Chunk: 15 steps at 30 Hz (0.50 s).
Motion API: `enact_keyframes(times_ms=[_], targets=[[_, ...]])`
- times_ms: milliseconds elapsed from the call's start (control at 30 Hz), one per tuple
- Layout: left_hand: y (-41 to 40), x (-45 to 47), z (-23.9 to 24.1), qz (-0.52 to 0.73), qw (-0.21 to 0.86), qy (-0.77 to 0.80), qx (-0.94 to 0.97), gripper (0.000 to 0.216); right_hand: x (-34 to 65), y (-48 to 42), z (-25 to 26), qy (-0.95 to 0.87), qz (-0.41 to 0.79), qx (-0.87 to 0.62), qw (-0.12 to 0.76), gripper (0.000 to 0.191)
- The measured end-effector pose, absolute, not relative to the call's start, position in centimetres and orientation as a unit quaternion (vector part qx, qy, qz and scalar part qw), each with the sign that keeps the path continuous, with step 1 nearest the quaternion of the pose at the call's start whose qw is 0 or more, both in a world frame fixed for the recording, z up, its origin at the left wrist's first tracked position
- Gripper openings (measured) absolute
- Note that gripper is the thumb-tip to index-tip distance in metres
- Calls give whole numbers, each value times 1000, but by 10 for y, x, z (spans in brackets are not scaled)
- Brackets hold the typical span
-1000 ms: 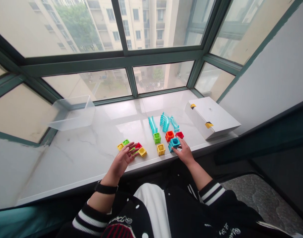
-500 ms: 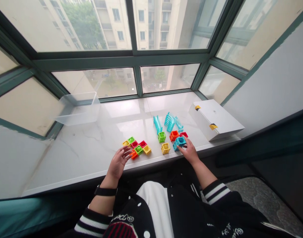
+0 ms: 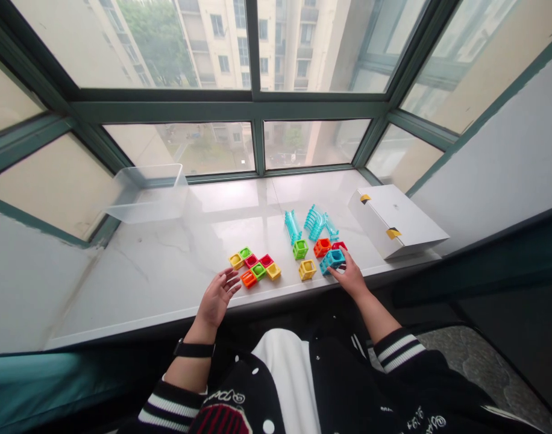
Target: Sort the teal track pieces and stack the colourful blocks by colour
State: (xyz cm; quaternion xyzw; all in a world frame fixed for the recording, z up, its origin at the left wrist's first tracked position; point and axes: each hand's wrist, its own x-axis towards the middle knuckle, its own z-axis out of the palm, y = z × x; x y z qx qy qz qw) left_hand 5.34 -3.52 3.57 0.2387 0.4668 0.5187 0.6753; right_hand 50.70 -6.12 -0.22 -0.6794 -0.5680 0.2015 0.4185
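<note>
Right hand point(image 3: 349, 275) apparently grips blue boxy plastic block point(image 3: 332, 261) | left hand point(image 3: 216, 296) spread wide, orange cubic plastic block point(image 3: 248, 279) just rightward

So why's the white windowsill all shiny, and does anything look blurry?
Head view: daylight makes pale glare on the marble-patterned windowsill; head view again: the apartment building outside looks hazy and washed out, while the blue toy block at the right hand looks clearer.
</note>
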Motion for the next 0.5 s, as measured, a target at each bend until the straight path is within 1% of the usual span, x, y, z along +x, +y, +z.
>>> enact_keyframes(times_ms=[367, 500], targets=[[-38, 54, 25, 507, 678, 480, 231, 40, 507, -64, -3, -551, 197, -698, 414, 96], [-36, 56, 16, 496, 654, 514, 248, 43, 507, -65, -5, -549, 214, -692, 416, 100]])
